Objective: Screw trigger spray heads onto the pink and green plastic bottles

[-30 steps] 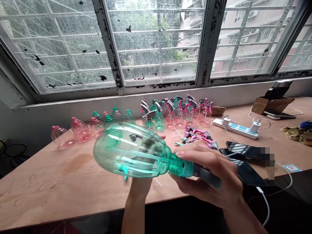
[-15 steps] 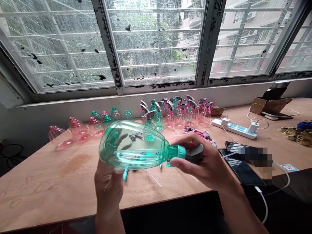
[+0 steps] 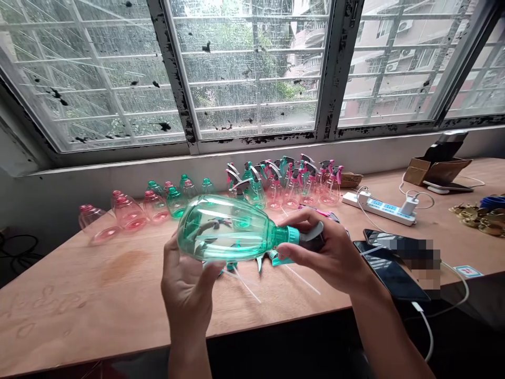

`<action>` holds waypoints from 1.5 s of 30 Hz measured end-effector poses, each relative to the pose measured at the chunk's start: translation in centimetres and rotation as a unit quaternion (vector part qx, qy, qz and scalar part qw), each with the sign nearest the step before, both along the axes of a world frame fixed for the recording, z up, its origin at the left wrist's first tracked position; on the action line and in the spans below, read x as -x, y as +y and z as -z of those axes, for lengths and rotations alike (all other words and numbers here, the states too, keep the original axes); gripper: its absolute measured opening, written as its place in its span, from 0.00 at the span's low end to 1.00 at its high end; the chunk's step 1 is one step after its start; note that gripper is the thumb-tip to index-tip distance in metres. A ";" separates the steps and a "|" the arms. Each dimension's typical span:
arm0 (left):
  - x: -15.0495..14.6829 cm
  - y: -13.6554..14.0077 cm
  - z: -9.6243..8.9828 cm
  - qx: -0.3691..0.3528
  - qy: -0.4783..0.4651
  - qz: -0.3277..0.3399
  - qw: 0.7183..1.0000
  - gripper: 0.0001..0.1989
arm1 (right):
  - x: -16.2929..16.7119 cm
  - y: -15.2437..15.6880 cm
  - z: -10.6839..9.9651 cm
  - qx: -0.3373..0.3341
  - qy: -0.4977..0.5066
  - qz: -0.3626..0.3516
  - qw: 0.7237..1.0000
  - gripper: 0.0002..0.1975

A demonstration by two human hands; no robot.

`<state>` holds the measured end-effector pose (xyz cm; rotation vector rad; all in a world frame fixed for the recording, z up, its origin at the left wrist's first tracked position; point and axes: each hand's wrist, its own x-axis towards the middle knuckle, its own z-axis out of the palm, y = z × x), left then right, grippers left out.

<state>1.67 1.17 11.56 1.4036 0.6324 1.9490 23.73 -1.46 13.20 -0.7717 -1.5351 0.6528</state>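
A clear green spray bottle lies sideways in the air above the table, its neck to the right. My left hand cups its wide base from below, thumb along the near side and fingers behind the plastic. At the neck, my right hand grips the black and teal spray head, which is fitted on the bottle; the fingers cover part of it. Behind and below the bottle, several loose teal spray heads with white tubes lie on the table, partly hidden.
Headless pink bottles and green bottles stand at the back left. Several bottles with spray heads stand by the wall. To the right are a power strip, phones with cables and a cardboard stand.
The bottle's base has shifted right and tilted slightly. My left hand has moved right, its thumb now along the bottle's side. My right hand keeps hold of the spray head, slightly further left.
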 end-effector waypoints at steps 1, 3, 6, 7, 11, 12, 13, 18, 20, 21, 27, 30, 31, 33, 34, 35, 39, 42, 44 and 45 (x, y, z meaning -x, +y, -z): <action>-0.2 0.0 0.0 -0.011 0.004 0.001 1.000 0.27 | -0.1 0.1 0.0 0.014 0.019 -0.015 1.000 0.15; -0.1 0.1 0.1 -0.027 0.028 -0.014 0.999 0.29 | -0.3 0.2 0.1 0.038 0.051 -0.045 0.997 0.17; 0.8 0.4 0.3 -0.025 0.080 -0.026 0.996 0.31 | -0.7 0.2 0.2 0.031 0.038 -0.027 0.998 0.17; 1.2 0.5 0.4 -0.018 0.098 -0.018 0.995 0.32 | -0.7 0.1 0.1 0.013 0.008 0.000 1.000 0.16; 1.8 0.7 0.7 0.021 0.137 0.009 0.990 0.35 | -0.7 -0.7 0.0 -0.114 -0.164 0.102 0.975 0.15; 1.7 0.7 0.7 0.033 0.125 -0.001 0.992 0.33 | -0.6 -0.9 0.0 -0.133 -0.195 0.112 0.965 0.14; 1.5 0.7 0.6 0.043 0.107 -0.015 0.993 0.31 | -0.5 -1.0 0.0 -0.143 -0.214 0.115 0.959 0.14; 0.7 0.9 0.6 0.018 0.046 -0.034 0.998 0.28 | -0.2 -0.6 0.2 -0.136 -0.161 0.099 0.973 0.15; 0.9 1.1 0.7 -0.011 0.059 -0.032 0.998 0.27 | -0.2 -0.4 0.4 -0.119 -0.118 0.090 0.982 0.16; 1.1 1.2 0.7 -0.023 0.068 -0.029 0.997 0.27 | -0.2 -0.3 0.4 -0.107 -0.104 0.086 0.985 0.15; 1.6 0.9 1.0 -0.035 0.122 -0.004 0.992 0.38 | -0.3 -0.5 0.2 -0.087 -0.090 0.078 0.989 0.14; 1.3 0.6 1.1 -0.016 0.122 -0.014 0.992 0.39 | -0.3 -0.5 0.1 -0.118 -0.130 0.064 0.982 0.14; 1.1 0.5 1.1 -0.005 0.114 -0.029 0.993 0.37 | -0.3 -0.5 0.2 -0.133 -0.147 0.064 0.978 0.15; 0.8 0.5 0.9 0.011 0.101 -0.053 0.993 0.35 | -0.3 -0.4 0.3 -0.156 -0.172 0.076 0.970 0.16; 0.7 0.5 0.9 0.015 0.098 -0.054 0.994 0.34 | -0.3 -0.3 0.4 -0.161 -0.173 0.083 0.968 0.17; 0.6 0.6 0.8 0.012 0.099 -0.047 0.994 0.35 | -0.2 -0.2 0.5 -0.158 -0.163 0.085 0.970 0.17; 0.6 0.9 0.6 -0.035 0.103 -0.049 0.993 0.39 | 0.0 0.1 0.6 -0.106 -0.063 0.054 0.991 0.16; 0.8 0.9 0.8 -0.044 0.119 -0.082 0.988 0.41 | 0.2 0.0 0.4 -0.076 -0.016 0.031 0.996 0.14; 0.9 0.7 0.8 -0.032 0.132 -0.076 0.988 0.43 | 0.2 -0.1 0.3 -0.067 -0.008 0.009 0.998 0.15; 0.9 0.6 0.8 -0.025 0.132 -0.067 0.989 0.42 | 0.1 -0.1 0.2 -0.066 -0.009 0.002 0.998 0.15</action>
